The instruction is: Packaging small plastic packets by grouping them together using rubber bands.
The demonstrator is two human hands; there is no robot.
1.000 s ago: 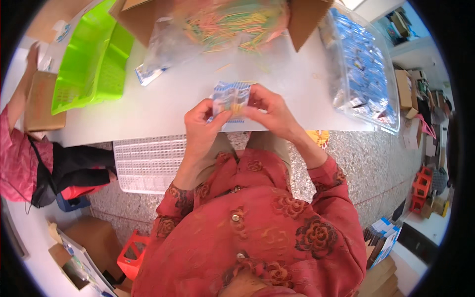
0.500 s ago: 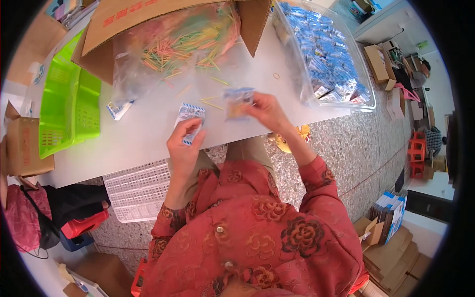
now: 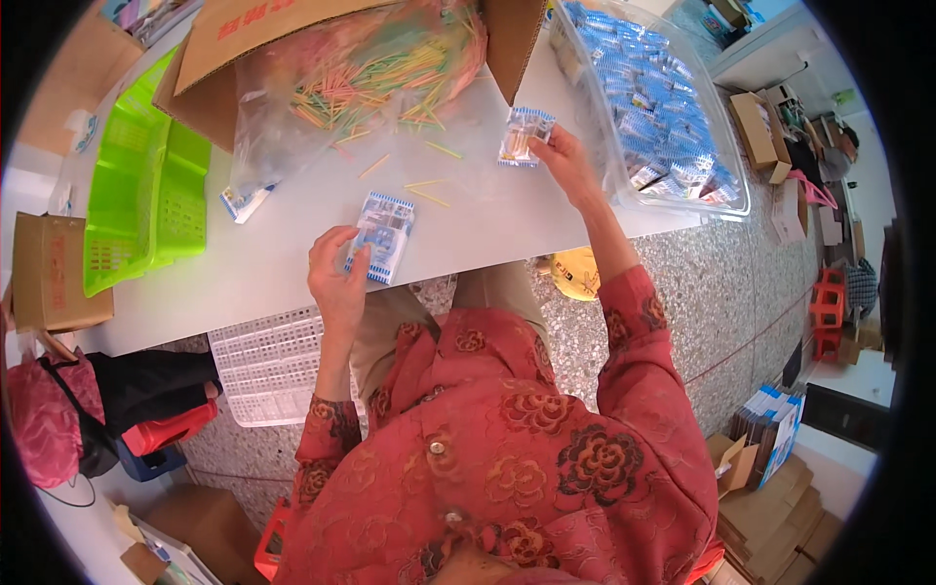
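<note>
My left hand (image 3: 337, 278) is at the near edge of the table, thumb and forefinger gripping the left side of a blue-and-white packet (image 3: 386, 234). Farther out over the table, my right hand (image 3: 567, 164) pinches a small packet (image 3: 525, 136) with blue striped ends by its right side. Something tan shows through that packet's middle. Between my hands and the open carton lie a few thin coloured sticks (image 3: 429, 192). More of these pink, green and yellow sticks (image 3: 375, 88) fill a clear plastic bag in the carton (image 3: 205, 93).
A clear plastic bin (image 3: 624, 200) full of blue packets stands to the right. On the left are a green basket (image 3: 175, 205) and a single packet (image 3: 246, 202) lying flat. A white crate (image 3: 263, 375) sits below the table edge.
My right hand has carried its packet away from me and to the right, toward the bin. My left hand has shifted slightly left, uncovering more of the packet there.
</note>
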